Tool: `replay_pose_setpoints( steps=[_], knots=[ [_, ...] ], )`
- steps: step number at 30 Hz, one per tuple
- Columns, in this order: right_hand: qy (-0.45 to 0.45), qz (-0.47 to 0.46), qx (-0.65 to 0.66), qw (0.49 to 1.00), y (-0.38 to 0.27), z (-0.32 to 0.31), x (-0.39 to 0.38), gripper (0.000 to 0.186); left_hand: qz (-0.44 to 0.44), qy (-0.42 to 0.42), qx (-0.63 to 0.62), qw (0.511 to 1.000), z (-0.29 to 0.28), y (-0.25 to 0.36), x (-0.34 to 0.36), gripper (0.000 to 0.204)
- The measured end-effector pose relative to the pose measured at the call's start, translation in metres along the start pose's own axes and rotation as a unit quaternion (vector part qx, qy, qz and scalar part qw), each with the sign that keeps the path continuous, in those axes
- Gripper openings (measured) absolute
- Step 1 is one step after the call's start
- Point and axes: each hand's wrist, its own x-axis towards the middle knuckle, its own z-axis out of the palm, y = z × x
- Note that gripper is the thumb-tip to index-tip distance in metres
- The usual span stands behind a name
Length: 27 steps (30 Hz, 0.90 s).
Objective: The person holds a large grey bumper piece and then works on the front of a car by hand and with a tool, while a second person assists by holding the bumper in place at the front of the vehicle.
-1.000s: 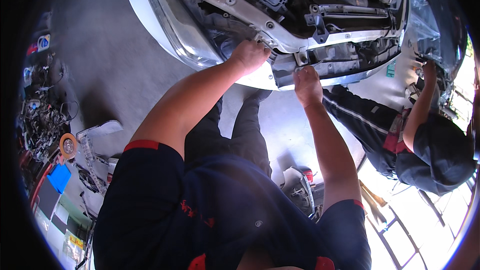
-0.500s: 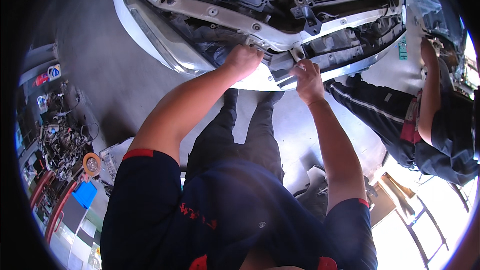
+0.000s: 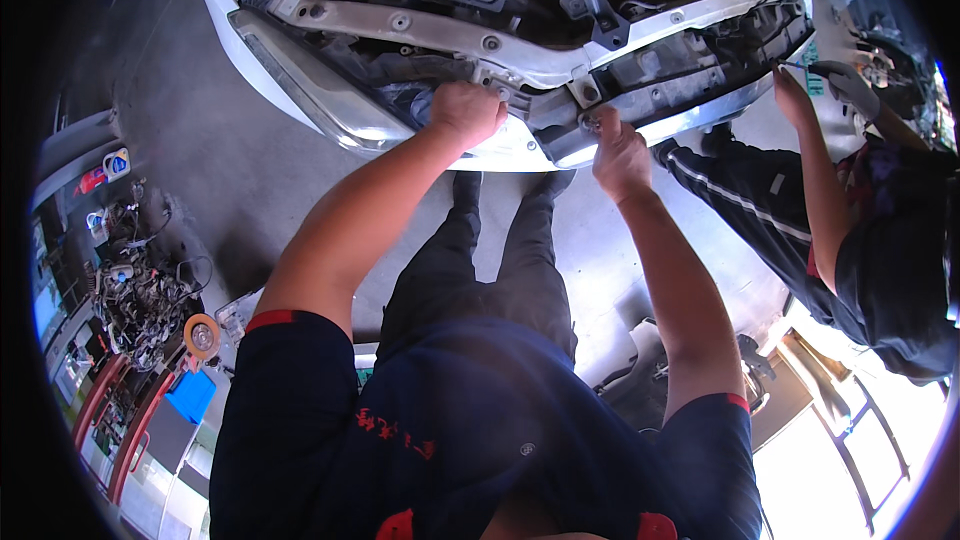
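Note:
In front of me is a car with its engine bay exposed and a white front bumper (image 3: pixel 505 148). My left hand (image 3: pixel 468 112) is curled closed at the top edge of the bumper, beside the inner end of the headlight (image 3: pixel 325 90). Whatever its fingers grip is hidden beneath them. To its right, my right hand (image 3: pixel 622 152) has thumb and fingers pinched together near the middle of the bumper's upper edge. A small shiny spot shows at those fingertips, too small to name. Just beyond both hands runs the pale metal crossmember (image 3: pixel 445 32).
At the right, another person in dark clothes (image 3: pixel 890 250) stands with a bare forearm (image 3: pixel 820 180) at the bumper's far end; a grey-gloved hand (image 3: pixel 850 88) is nearby. Tangled parts (image 3: pixel 135 310) and a blue bin (image 3: pixel 190 396) lie left. A dark part (image 3: pixel 650 370) sits behind me.
The view has shifted slightly, with the car sliding up and left. My right fingers have turned against the bumper edge. The other person's bare hand has moved left onto the car's end.

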Motion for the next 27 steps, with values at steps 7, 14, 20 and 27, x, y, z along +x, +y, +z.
replay_pose_setpoints(
  steps=[7,14,20,27],
  knots=[
    [0.014,-0.145,-0.175,0.974,-0.014,-0.034,0.031,0.01,0.102,0.042,0.055,0.992,-0.001,-0.01,-0.009,0.022],
    [-0.129,-0.011,-0.139,0.982,-0.022,-0.021,0.035,0.008,0.081,0.055,0.048,0.994,0.018,-0.008,-0.007,0.017],
    [-0.068,-0.144,-0.038,0.987,-0.032,-0.012,0.02,0.015,0.075,0.01,0.048,0.996,0.017,-0.008,-0.006,0.018],
    [-0.032,-0.161,0.068,0.984,-0.016,-0.008,0.013,0.021,0.038,0.117,0.028,0.992,0.012,-0.008,-0.009,0.021]
  ],
)
